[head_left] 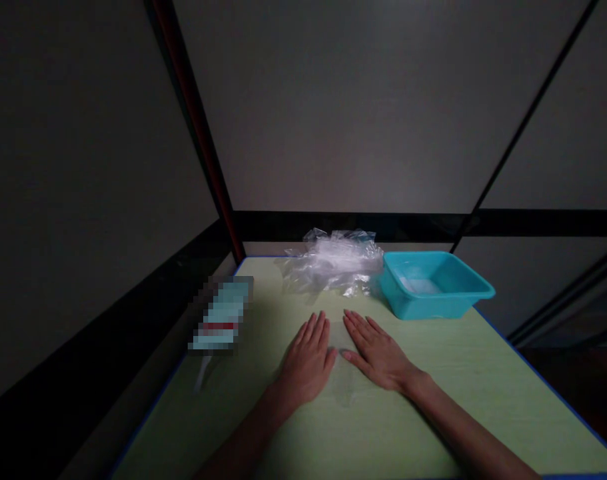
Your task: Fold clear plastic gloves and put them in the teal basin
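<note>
My left hand [308, 360] lies flat on the pale green table, fingers stretched away from me and the thumb pointing inward. Opposite it, my right hand [378, 353] is also flat, palm down, with its thumb toward the left one. Between and partly under both hands is a thin, clear plastic sheet or bag [344, 380], hard to make out against the tabletop. Its edges are mostly hidden by the hands. Neither hand grips anything.
Crumpled clear plastic bags [336, 260] are heaped at the table's back edge. Beside them stands a turquoise basin [433, 308] with something whitish inside. A blurred-out item [220, 317] lies at the left edge. The table [508, 413] meets walls behind and at left.
</note>
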`<state>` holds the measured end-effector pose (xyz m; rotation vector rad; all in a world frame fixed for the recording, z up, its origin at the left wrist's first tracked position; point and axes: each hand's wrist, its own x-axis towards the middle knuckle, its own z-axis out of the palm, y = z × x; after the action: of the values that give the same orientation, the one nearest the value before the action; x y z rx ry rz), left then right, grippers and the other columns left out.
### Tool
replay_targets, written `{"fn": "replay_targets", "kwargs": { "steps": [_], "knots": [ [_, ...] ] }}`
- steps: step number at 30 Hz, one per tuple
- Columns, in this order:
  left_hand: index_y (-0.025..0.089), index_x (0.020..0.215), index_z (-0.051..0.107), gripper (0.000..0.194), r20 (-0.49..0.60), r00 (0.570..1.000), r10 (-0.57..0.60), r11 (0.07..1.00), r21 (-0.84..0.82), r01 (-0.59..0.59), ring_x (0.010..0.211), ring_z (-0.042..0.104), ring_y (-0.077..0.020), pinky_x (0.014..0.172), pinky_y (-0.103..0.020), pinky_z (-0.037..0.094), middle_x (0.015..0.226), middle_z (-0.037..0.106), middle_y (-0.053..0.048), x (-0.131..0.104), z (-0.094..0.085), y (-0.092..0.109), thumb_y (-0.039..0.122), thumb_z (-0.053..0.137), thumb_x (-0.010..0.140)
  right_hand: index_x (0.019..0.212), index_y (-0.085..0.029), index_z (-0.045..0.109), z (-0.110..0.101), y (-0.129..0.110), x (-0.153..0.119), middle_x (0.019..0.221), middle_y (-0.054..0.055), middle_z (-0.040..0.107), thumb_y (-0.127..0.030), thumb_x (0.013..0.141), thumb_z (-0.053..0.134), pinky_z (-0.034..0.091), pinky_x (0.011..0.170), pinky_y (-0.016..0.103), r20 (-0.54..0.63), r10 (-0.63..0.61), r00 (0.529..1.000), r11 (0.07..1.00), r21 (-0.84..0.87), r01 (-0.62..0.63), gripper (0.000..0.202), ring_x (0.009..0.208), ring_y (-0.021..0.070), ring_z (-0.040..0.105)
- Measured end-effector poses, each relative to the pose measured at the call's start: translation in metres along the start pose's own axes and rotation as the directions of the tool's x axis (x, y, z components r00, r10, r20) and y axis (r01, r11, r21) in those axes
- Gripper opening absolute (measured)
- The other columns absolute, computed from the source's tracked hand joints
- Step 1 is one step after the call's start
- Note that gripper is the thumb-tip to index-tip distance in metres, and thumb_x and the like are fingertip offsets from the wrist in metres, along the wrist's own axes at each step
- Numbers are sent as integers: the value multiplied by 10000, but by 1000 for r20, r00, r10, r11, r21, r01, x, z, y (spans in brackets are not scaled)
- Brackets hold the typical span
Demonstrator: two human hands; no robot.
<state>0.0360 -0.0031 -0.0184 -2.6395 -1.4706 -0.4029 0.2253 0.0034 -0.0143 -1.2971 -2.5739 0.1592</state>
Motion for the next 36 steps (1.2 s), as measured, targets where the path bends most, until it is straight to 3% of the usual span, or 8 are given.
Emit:
{"fn": "replay_targets", "kwargs": {
  "steps": [4, 8, 10, 13, 15, 18, 23, 36],
  "knots": [
    [77, 1279, 334, 510, -6, 1000, -8, 1000, -18, 8, 1270, 191, -249, 1020, -393, 239, 1359, 302, -129, -1, 0, 1, 361, 319, 856, 1353, -124, 188, 1, 0, -1, 1390, 120, 184, -508, 857, 266, 189, 1030, 433, -14, 9, 1000, 1000, 11, -9, 632, 1277, 222, 163],
    [60, 1280, 325, 509, 42, 999, -32, 983, -177, 39, 1273, 190, -229, 1035, -387, 206, 1370, 272, -131, -1, -1, -6, 339, 312, 855, 1352, -122, 191, -4, 4, -5, 1392, 114, 179, -498, 861, 267, 172, 1036, 423, 7, 38, 999, 998, 49, -39, 623, 1279, 215, 158],
    [66, 1285, 316, 491, 44, 993, -105, 941, -319, 114, 1266, 223, -200, 1038, -365, 203, 1371, 274, -127, -2, -2, -14, 302, 291, 855, 1348, -140, 211, -9, 8, -8, 1392, 97, 193, -473, 871, 263, 168, 1038, 418, 15, 47, 999, 993, 104, -48, 584, 1276, 203, 172],
    [108, 1265, 351, 446, -1, 952, -307, 799, -543, 257, 1226, 320, -159, 1028, -320, 232, 1332, 366, -97, -7, -7, -25, 252, 259, 852, 1328, -167, 276, -17, 16, -12, 1369, 69, 282, -409, 894, 226, 192, 1036, 404, -28, 93, 995, 963, 257, -82, 499, 1253, 183, 251],
    [123, 1237, 385, 424, -37, 925, -377, 733, -623, 273, 1192, 376, -152, 1021, -313, 249, 1271, 451, -84, -12, -12, -29, 226, 261, 846, 1299, -161, 340, -21, 20, -14, 1332, 67, 361, -383, 901, 212, 226, 1027, 386, -73, 138, 988, 923, 371, -102, 473, 1226, 180, 310],
    [141, 1243, 368, 426, -66, 937, -342, 759, -608, 234, 1144, 432, -152, 1002, -322, 283, 1187, 532, -73, -18, -19, -29, 180, 288, 827, 1240, -162, 429, -24, 24, -15, 1257, 72, 463, -373, 898, 240, 285, 996, 388, -111, 170, 979, 875, 474, -99, 445, 1167, 201, 397],
    [144, 1261, 341, 462, -69, 969, -239, 847, -503, 173, 1077, 488, -170, 962, -344, 336, 1123, 576, -72, -19, -17, -25, 126, 315, 800, 1189, -166, 483, -23, 27, -15, 1179, 75, 533, -350, 894, 269, 346, 947, 386, -125, 159, 979, 875, 477, -82, 408, 1087, 210, 474],
    [149, 1243, 352, 451, -103, 955, -277, 839, -510, 188, 999, 543, -185, 892, -350, 394, 1064, 606, -87, -15, -10, -29, 123, 349, 793, 1192, -164, 472, -18, 31, -13, 1180, 81, 531, -335, 888, 283, 359, 940, 385, -141, 141, 980, 894, 442, -65, 397, 1080, 208, 480]
  ]
}}
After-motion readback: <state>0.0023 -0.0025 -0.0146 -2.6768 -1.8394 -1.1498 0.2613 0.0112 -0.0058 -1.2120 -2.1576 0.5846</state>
